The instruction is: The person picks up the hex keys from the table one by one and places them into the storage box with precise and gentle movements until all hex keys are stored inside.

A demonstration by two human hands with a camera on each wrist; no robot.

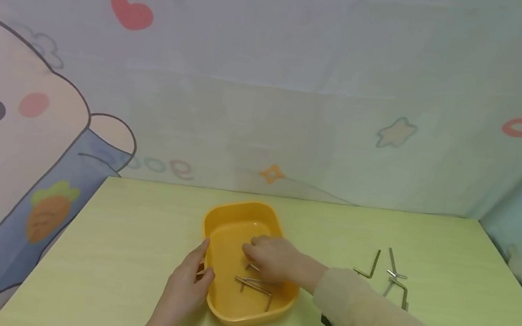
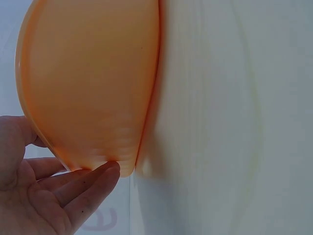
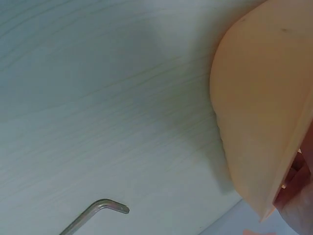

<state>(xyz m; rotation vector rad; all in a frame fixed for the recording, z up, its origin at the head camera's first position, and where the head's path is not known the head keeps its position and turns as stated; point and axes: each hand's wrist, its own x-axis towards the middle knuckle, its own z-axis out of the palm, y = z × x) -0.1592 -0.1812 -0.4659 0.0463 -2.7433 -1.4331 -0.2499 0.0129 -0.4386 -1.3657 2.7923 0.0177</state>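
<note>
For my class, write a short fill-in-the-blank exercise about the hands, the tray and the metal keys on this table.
1. The right hand reaches into the ____ tray.
2. The left hand touches the tray's outer ____.
3. The hex keys in the tray are bent into the letter ____.
4. More hex keys lie on the table, on the person's ____ side of the tray.

Missing words: orange; wall; L; right
</note>
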